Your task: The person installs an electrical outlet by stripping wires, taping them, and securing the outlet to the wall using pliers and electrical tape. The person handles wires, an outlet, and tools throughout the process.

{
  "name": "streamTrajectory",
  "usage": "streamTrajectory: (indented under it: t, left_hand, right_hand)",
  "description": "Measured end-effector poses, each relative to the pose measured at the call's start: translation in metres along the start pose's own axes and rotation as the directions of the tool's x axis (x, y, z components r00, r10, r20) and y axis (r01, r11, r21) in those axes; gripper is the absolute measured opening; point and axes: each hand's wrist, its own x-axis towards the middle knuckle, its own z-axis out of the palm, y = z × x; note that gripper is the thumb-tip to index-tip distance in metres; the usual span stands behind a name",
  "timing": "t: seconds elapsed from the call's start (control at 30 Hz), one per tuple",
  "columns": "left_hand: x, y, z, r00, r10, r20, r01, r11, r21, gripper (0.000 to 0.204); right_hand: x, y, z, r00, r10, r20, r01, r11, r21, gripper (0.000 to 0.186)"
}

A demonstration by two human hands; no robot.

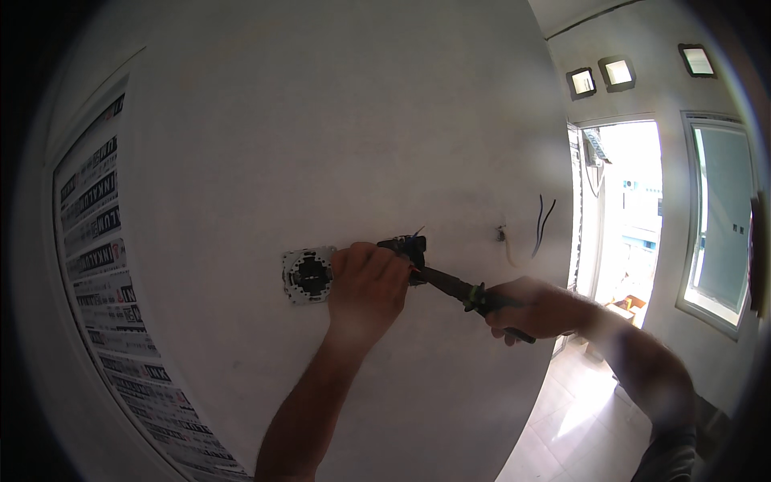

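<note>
On the white wall sits a socket mechanism with a metal frame and black centre. Just right of it, my left hand is closed around part of a dark fitting with short wires at the wall; its grip is partly hidden behind the fingers. My right hand is closed on the green-and-black handles of long-nosed pliers, whose jaws reach the fitting beside my left fingers. Exactly what the jaws hold is too small to make out.
Loose wires and a small wire opening show right of the fitting. A printed-film-covered panel is at the left. At the right are a bright doorway, a window and a tiled floor.
</note>
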Motion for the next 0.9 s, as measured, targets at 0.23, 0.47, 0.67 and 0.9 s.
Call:
streamTrajectory:
  t: [0.23,0.47,0.67,0.9]
  left_hand:
    - [-0.001,0.002,0.002,1.000,0.028,-0.004,-0.028,1.000,0.009,0.018]
    - [0.000,0.004,0.002,0.998,0.030,-0.047,-0.030,1.000,-0.001,0.018]
    - [0.003,0.004,0.004,1.000,-0.013,-0.028,0.012,1.000,-0.013,0.018]
    - [0.018,0.012,0.001,0.990,-0.138,-0.016,0.138,0.990,-0.014,0.018]
  right_hand:
    - [0.002,0.019,0.007,0.957,-0.102,0.270,-0.042,0.877,0.479,0.029]
    - [0.005,0.029,-0.003,0.907,-0.165,0.388,-0.125,0.774,0.621,0.039]
    - [0.004,0.040,0.018,0.986,-0.144,0.089,0.073,0.834,0.547,0.048]
    - [0.013,0.021,0.050,0.968,-0.004,-0.251,0.140,0.840,0.525,0.042]
